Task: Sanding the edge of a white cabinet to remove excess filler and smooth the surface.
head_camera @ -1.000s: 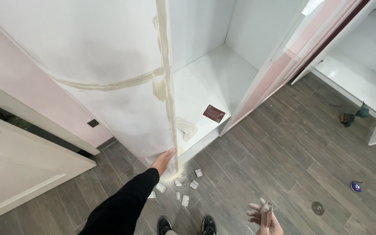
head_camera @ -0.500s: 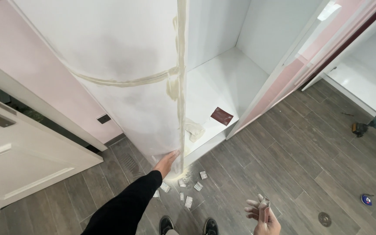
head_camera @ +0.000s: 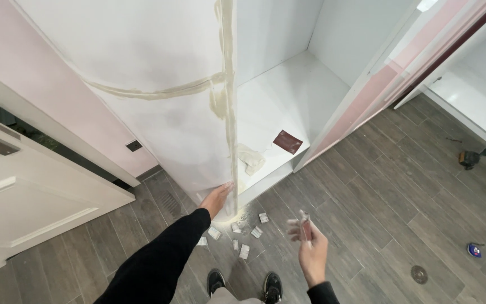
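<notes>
Two black shoes [head_camera: 243, 281] stood on the grey wood-look floor [head_camera: 389, 202], with small pale scraps [head_camera: 243, 236] scattered just ahead of them. The right hand [head_camera: 310, 247] hung over the floor, its fingers closed on a small reddish-brown piece [head_camera: 306, 229]. The left hand [head_camera: 218, 198], open and flat, pressed the lower edge of the white cabinet panel [head_camera: 158, 67], beside its putty-filled seam [head_camera: 230, 112]. Farther back, a brown sanding sheet [head_camera: 288, 141] lay on the cabinet's white base [head_camera: 288, 101]. A pink wall [head_camera: 23, 79] stood at the left.
</notes>
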